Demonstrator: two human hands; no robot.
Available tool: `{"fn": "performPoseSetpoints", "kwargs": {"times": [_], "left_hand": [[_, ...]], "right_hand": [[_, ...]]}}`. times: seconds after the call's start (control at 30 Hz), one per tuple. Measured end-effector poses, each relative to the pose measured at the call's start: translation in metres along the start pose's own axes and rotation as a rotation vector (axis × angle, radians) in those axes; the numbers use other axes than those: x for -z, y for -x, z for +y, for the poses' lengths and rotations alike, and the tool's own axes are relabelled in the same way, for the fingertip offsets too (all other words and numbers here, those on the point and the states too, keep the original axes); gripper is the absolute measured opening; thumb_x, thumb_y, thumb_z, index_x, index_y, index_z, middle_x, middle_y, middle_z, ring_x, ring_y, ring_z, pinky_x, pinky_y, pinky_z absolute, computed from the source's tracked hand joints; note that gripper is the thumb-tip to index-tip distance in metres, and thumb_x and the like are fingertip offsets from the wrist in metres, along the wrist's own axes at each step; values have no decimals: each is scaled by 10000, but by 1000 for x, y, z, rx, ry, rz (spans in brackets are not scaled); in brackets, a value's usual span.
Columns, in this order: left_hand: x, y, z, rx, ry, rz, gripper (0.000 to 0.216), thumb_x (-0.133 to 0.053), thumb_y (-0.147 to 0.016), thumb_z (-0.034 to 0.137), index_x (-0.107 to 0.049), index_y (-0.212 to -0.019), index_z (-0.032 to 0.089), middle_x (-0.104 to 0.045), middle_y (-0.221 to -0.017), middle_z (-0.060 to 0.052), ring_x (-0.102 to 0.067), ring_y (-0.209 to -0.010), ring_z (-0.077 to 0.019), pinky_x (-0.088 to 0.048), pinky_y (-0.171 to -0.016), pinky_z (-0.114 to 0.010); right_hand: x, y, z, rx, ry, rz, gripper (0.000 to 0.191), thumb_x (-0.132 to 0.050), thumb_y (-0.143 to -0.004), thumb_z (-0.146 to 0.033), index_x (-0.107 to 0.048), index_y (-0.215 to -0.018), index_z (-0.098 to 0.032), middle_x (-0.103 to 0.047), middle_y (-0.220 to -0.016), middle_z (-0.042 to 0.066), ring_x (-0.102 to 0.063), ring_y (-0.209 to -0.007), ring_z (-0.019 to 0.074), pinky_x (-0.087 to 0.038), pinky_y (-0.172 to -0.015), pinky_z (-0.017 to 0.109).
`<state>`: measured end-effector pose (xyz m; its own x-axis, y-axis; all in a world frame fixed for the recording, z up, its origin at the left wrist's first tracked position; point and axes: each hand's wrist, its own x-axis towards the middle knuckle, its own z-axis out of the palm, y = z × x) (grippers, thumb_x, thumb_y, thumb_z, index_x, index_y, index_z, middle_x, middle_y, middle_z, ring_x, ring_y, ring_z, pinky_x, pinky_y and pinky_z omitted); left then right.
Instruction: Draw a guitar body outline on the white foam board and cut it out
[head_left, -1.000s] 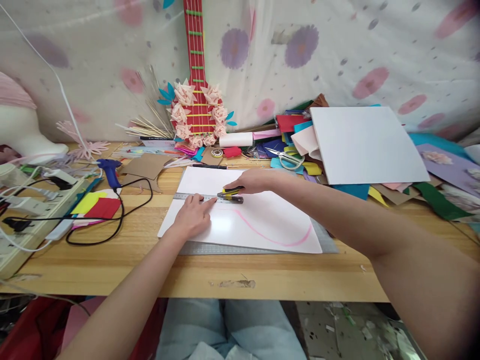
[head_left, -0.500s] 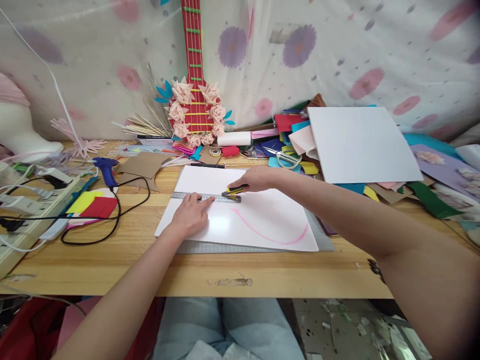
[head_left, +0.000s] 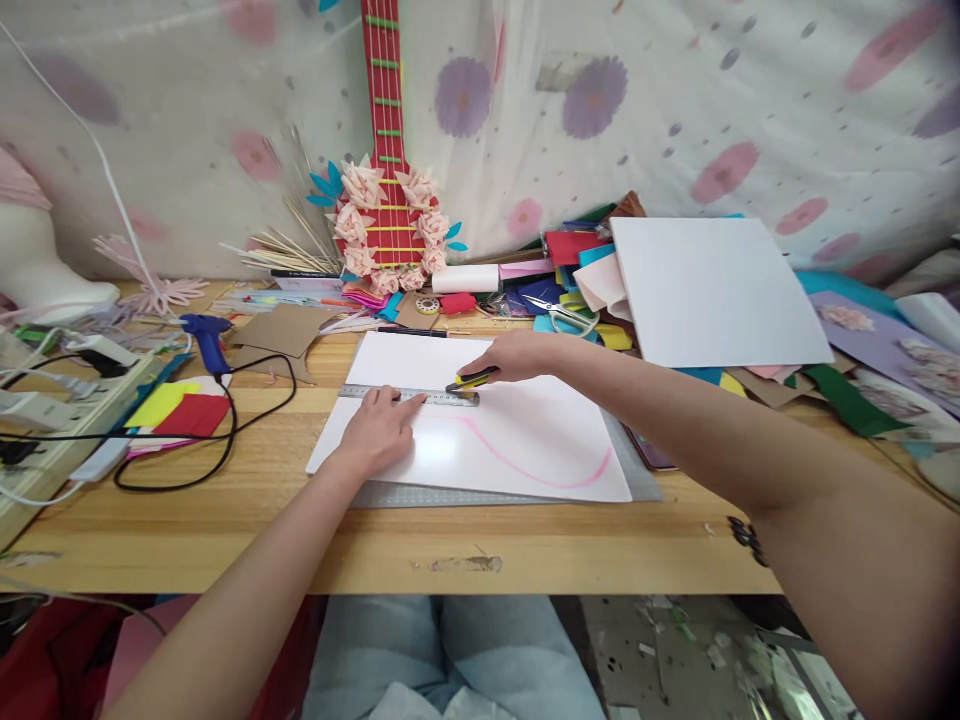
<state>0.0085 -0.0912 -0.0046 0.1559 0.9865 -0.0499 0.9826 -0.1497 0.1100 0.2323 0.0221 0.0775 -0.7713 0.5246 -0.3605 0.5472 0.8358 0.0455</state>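
Note:
A white board [head_left: 540,455] with a curved pink line lies on a grey cutting mat [head_left: 420,494]. Across the board rests a metal ruler [head_left: 457,399]. My left hand [head_left: 379,435] presses the ruler down with its fingers spread, the index finger pointing right along it. In my right hand [head_left: 517,358] is a yellow and black utility knife [head_left: 472,380], its front end at the ruler's upper edge near the right end. Whether the blade touches the board I cannot make out.
A blue glue gun [head_left: 210,340] and a power strip [head_left: 82,420] with cables stand at the left. Behind are a red paper guitar [head_left: 394,225] with flowers, scissors [head_left: 566,315] and coloured felt. Another white board [head_left: 724,290] leans on the pile at right.
The whole view has shifted slightly. Both hands, the ruler and the knife keep nearly the same places on the board.

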Motion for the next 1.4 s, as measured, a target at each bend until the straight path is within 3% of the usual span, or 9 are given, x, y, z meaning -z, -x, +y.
{"fn": "performPoseSetpoints", "kwargs": {"times": [0.67,0.9,1.1,1.27,1.4], "left_hand": [[-2,1,0,-8,-3,32,554,-392,-801,231,-429,-1342,344,-455,-1195,-79,-383,-1131,-270,-346,-972,-415],[-15,5,1,12,28,247,435,-383,-848,329,-554,-1245,287,-494,-1165,-92,-420,-1080,-263,-367,-970,-393],[-12,0,-33,43,62,346,368,-405,-818,324,-632,-1089,224,-561,-1022,-74,-495,-1019,-234,-453,-847,-333],[-4,-11,-78,-138,85,313,386,-381,-813,315,-623,-1093,205,-564,-1004,-72,-520,-999,-205,-435,-904,-321],[2,-25,-101,-142,40,320,427,-365,-811,322,-596,-1148,197,-568,-1062,-80,-505,-1062,-211,-374,-996,-343]], "right_hand": [[-2,3,7,-11,42,16,453,-447,-853,-278,-485,-1276,-437,-706,-995,6,-617,-757,165,-307,-603,248],[-9,13,7,-41,-42,90,448,-449,-852,-288,-492,-1281,-414,-695,-1031,9,-616,-796,170,-343,-642,250],[-29,34,31,-211,-408,172,529,-440,-865,-344,-359,-1388,-347,-659,-1103,1,-616,-814,141,-411,-701,230],[-66,41,37,-408,-387,243,548,-401,-875,-413,-330,-1409,-310,-574,-1270,53,-618,-919,209,-442,-716,263],[-82,43,33,-407,-490,307,552,-380,-881,-391,-299,-1419,-301,-539,-1314,33,-608,-974,199,-455,-743,259]]}}
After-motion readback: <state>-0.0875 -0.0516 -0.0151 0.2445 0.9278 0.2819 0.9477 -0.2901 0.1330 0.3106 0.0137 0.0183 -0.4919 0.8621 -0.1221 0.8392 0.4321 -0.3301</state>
